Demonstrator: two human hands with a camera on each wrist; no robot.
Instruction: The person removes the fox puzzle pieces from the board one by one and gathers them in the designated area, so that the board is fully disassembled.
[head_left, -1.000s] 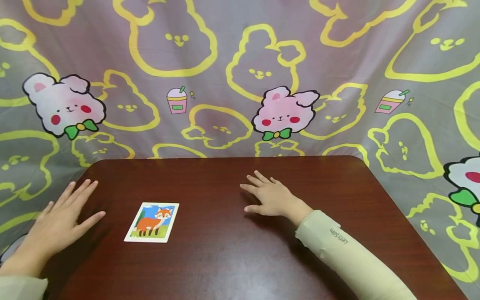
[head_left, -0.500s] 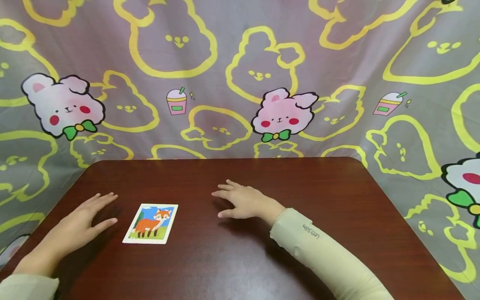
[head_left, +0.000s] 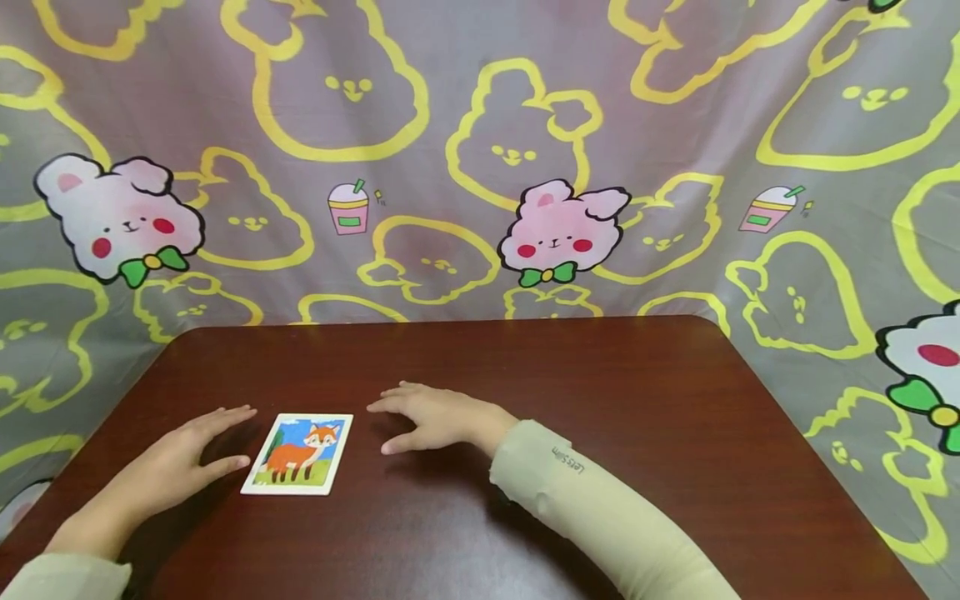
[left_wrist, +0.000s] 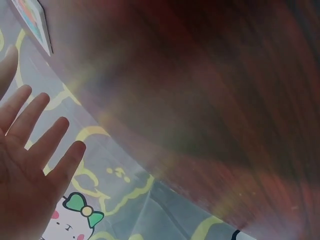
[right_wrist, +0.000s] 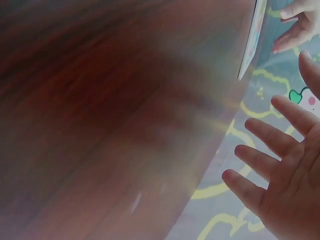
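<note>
A flat, white-bordered fox picture card (head_left: 298, 455) lies face up on the brown table. My left hand (head_left: 167, 468) is just left of it, thumb and fingers apart, and touches nothing that I can see. To the card's right, my right hand (head_left: 442, 417) is held over the table with its fingers extended and a small gap to the card. In the left wrist view, the left hand's spread fingers (left_wrist: 30, 150) show, and the card's edge (left_wrist: 37, 22) is at the top. The right wrist view shows the right hand (right_wrist: 292, 170) with nothing in it and the card (right_wrist: 251, 42) beyond.
The dark brown table (head_left: 585, 392) has rounded far corners. A grey curtain (head_left: 435, 100) with yellow outlines and rabbit faces hangs behind it and along both sides.
Both hands have moved inward toward the card, the right hand travelling left by a wide span and the left hand a shorter way right. The card stays in place on the table.
</note>
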